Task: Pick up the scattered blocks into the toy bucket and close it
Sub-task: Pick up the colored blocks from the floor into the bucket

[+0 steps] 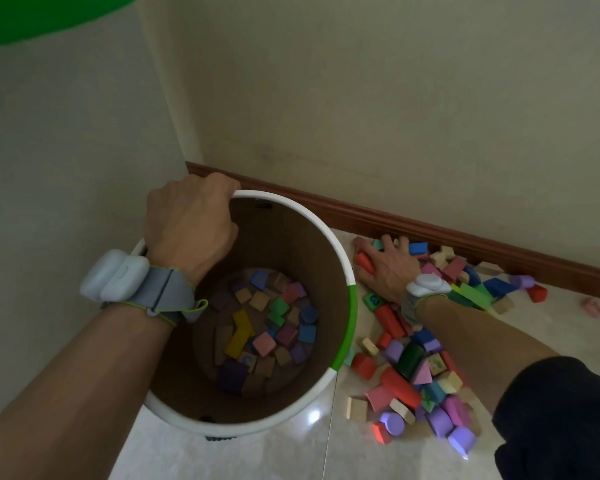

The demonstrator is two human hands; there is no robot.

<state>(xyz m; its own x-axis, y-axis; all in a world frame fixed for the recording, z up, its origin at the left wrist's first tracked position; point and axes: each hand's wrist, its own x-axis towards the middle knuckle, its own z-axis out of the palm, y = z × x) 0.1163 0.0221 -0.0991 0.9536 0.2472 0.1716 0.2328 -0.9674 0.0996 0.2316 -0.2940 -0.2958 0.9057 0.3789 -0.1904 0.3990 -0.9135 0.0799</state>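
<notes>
The toy bucket is a tall cardboard drum with a white and green rim, standing open on the floor. Several coloured blocks lie on its bottom. My left hand grips the far-left part of the rim. To the right of the bucket a pile of scattered blocks covers the floor. My right hand reaches into the pile's far end near the baseboard, fingers curled round a red block. No lid is in view.
A cream wall and a brown baseboard run behind the pile. A few stray blocks, one red and one pink, lie further right. Glossy tile floor lies in front of the bucket. A green shape fills the top-left corner.
</notes>
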